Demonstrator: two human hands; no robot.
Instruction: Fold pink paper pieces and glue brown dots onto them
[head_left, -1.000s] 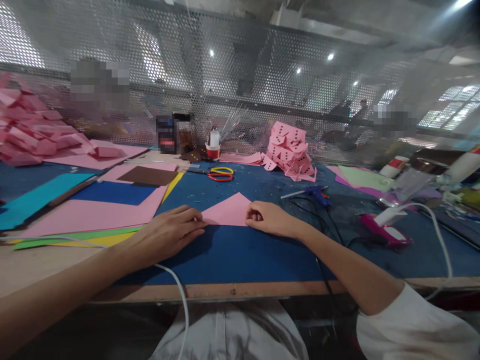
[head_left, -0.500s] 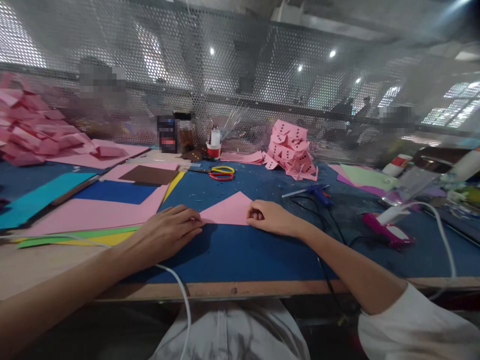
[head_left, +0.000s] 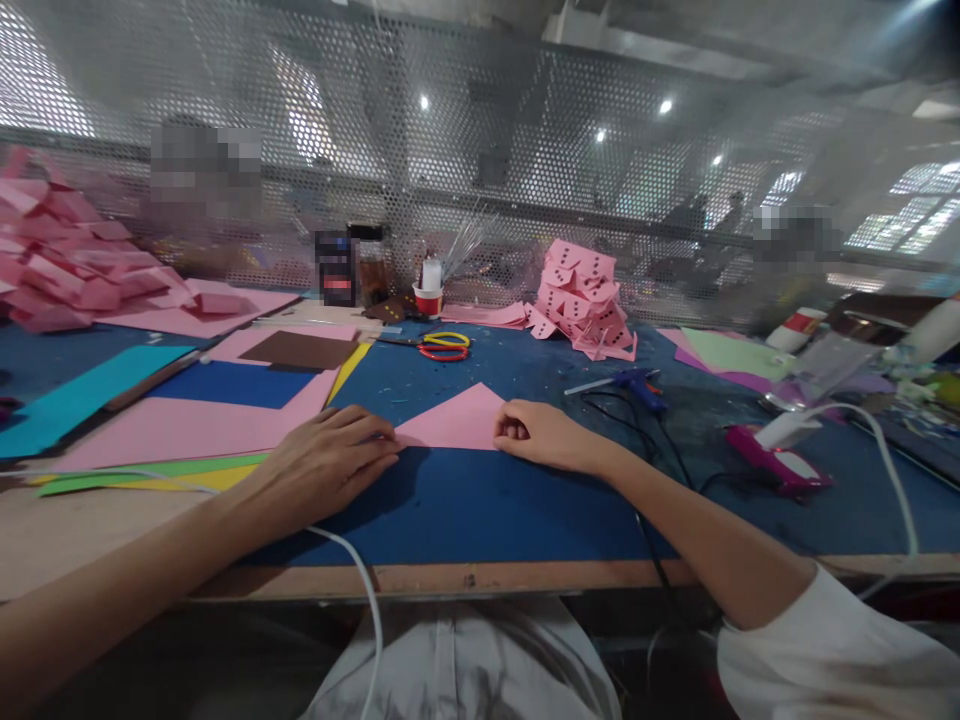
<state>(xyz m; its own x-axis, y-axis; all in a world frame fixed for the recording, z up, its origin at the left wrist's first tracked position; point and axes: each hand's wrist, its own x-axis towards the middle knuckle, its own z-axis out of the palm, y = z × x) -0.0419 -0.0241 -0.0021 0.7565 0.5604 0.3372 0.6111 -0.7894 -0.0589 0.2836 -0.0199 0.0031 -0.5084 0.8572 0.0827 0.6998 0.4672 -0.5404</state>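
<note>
A sheet of pink paper (head_left: pixel 457 418), folded into a triangle, lies flat on the blue tabletop with its point away from me and its straight edge toward me. At its left corner, my left hand (head_left: pixel 330 458) is closed, thumb and fingertips pinching the tip. My right hand (head_left: pixel 544 434) has curled fingers closed on the right corner, which they hide. Just beyond the triangle rest scissors (head_left: pixel 444 347) with red and yellow handles.
Coloured sheets (head_left: pixel 202 425) lie to the left, below a heap of pink paper pieces (head_left: pixel 75 255). Dotted pink pieces (head_left: pixel 577 295) are stacked at the back. A blue glue gun (head_left: pixel 637 387) and a magenta device (head_left: pixel 776 460) with cables sit rightward. A mesh panel (head_left: pixel 465 130) stands behind.
My left hand has slid slightly left along the paper, uncovering a little more of its left corner. My right hand and the triangle look unmoved.
</note>
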